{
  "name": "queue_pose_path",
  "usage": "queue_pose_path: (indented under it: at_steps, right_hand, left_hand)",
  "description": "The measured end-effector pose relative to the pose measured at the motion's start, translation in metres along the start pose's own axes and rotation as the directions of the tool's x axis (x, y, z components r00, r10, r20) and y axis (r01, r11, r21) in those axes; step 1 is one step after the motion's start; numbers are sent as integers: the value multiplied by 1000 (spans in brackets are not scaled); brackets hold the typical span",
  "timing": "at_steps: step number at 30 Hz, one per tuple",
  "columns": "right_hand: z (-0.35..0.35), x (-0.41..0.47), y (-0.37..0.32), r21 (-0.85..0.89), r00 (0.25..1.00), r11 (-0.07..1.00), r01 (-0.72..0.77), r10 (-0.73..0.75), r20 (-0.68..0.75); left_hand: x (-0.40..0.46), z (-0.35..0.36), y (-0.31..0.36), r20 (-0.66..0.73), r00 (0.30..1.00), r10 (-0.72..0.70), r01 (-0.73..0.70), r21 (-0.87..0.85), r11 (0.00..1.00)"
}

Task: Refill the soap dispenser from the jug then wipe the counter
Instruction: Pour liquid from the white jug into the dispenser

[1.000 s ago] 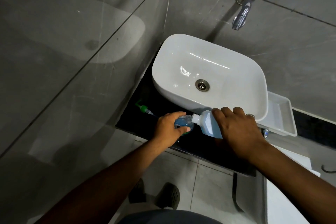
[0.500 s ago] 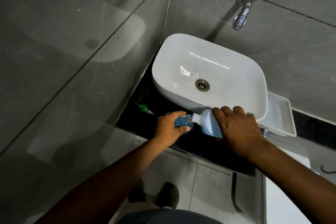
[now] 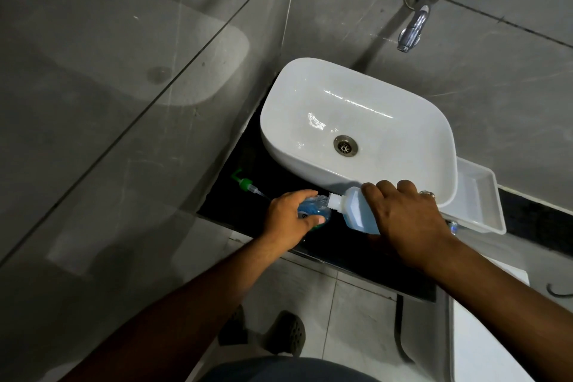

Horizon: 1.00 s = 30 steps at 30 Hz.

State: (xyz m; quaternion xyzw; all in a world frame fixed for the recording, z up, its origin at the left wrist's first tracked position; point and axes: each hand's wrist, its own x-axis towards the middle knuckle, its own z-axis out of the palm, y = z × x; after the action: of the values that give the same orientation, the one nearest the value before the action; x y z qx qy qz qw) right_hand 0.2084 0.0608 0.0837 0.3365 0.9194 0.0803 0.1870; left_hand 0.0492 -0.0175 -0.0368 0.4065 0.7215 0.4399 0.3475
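My left hand (image 3: 291, 218) grips a small clear soap dispenser bottle (image 3: 313, 208) holding blue liquid, standing on the black counter (image 3: 335, 245) in front of the basin. My right hand (image 3: 409, 220) holds a translucent jug (image 3: 356, 211) of blue soap tipped to the left, its white neck touching the dispenser's mouth. The dispenser's green pump head (image 3: 246, 184) with its tube lies on the counter to the left, apart from the bottle.
A white basin (image 3: 356, 130) sits on the counter under a chrome wall tap (image 3: 414, 29). A white plastic tray (image 3: 477, 195) lies to the right of the basin. Grey tiled walls close in the left and back. My shoes (image 3: 285, 332) stand on the floor below.
Both hands, the jug and the bottle stay in nearly the same place; the jug remains tipped into the dispenser.
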Motion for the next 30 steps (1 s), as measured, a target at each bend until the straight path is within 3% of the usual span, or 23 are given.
queue_pose_path:
  at_steps: [30]
  right_hand:
    - [-2, 3, 0, -55, 1000, 998, 9, -10, -22]
  left_hand:
    - [1, -1, 1, 16, 1000, -5, 4, 19, 1000]
